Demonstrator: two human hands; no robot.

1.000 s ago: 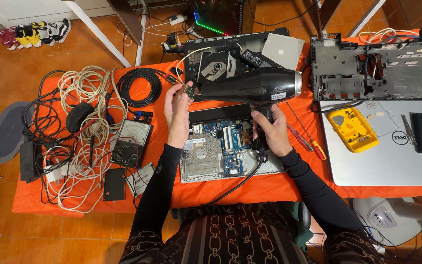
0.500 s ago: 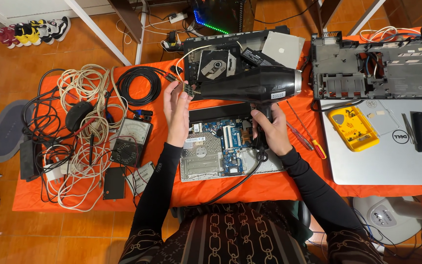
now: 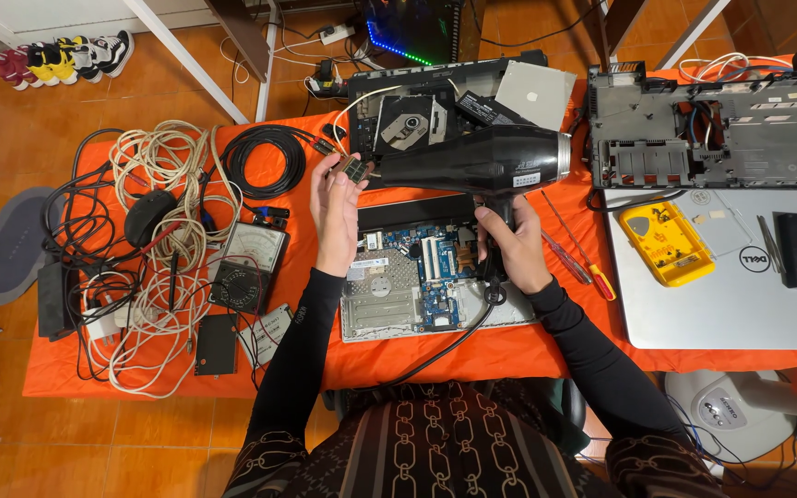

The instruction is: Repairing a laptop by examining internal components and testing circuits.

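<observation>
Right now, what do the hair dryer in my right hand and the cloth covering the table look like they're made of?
The hair dryer looks like black moulded plastic with a slight sheen, ending in a silvery ring, maybe metal, at its wide rear end. The table cover looks like orange woven fabric, matte, with soft wrinkles along the near edge. The right hand grips the dryer's handle.

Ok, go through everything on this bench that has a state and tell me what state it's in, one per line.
Left hand: raised, pinching a small chip module.
Right hand: gripping the black hair dryer, nozzle toward the module.
Opened laptop: cover off, circuit board exposed.
Silver laptop: lid closed.
Laptop chassis: stripped, open.
Analog multimeter: lying face up.
Black cable: coiled.
</observation>
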